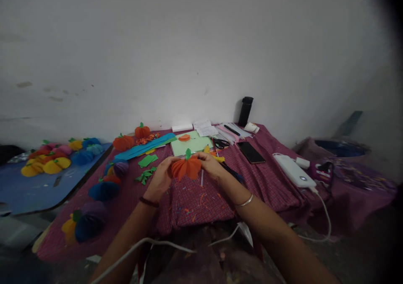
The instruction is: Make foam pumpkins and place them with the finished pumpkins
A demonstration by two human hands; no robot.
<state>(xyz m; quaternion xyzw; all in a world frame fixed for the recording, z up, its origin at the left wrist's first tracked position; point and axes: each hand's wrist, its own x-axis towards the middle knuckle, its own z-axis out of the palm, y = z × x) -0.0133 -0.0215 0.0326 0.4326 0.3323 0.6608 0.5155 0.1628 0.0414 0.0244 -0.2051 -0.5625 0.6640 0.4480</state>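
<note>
An orange paper pumpkin (186, 168) with fanned folds and a green paper stem and leaf on top is held up over the near part of the table. My left hand (163, 174) grips its left side, fingers closed on the edge. On the other side my right hand (211, 165) pinches the pumpkin's right edge. Just behind it lies a pale green sheet (201, 143) with small orange paper rounds (184, 137) on it. Black-handled scissors (221, 143) rest beyond my right hand. Green paper leaves (145, 175) are left of my left hand.
More paper pumpkins (123, 142) line the table's left side, and several others sit on a blue table (19, 191). Blue paper strips (145, 147) lie behind. To the right are a phone (251, 152), a white power bank with cable (294, 171) and a black bottle (245, 112).
</note>
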